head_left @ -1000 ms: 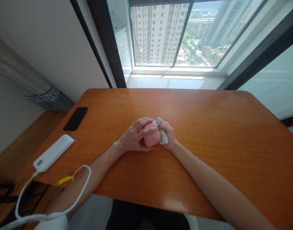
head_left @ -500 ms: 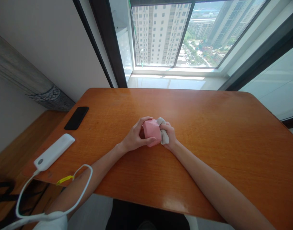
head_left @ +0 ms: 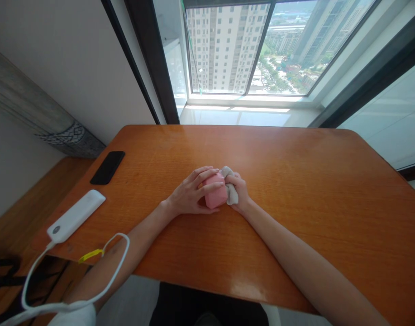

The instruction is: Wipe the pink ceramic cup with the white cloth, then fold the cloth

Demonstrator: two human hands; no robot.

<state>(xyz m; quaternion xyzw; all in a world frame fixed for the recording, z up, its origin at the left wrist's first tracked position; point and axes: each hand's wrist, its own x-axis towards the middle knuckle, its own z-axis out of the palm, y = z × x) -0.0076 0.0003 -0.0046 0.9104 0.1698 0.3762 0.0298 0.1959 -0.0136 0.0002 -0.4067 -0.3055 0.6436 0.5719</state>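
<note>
Right now my left hand [head_left: 188, 194] is wrapped over the pink block [head_left: 214, 192], fingers gripping it, and my right hand [head_left: 238, 190] clenches a crumpled grey cloth [head_left: 231, 194] against its right side, mid-table on the orange wooden table [head_left: 295, 190].

Daylight comes through a large window [head_left: 282, 50] overlooking high-rise apartment towers [head_left: 224, 47], behind an orange wooden table [head_left: 305, 190] beside a white wall [head_left: 71, 77].
</note>
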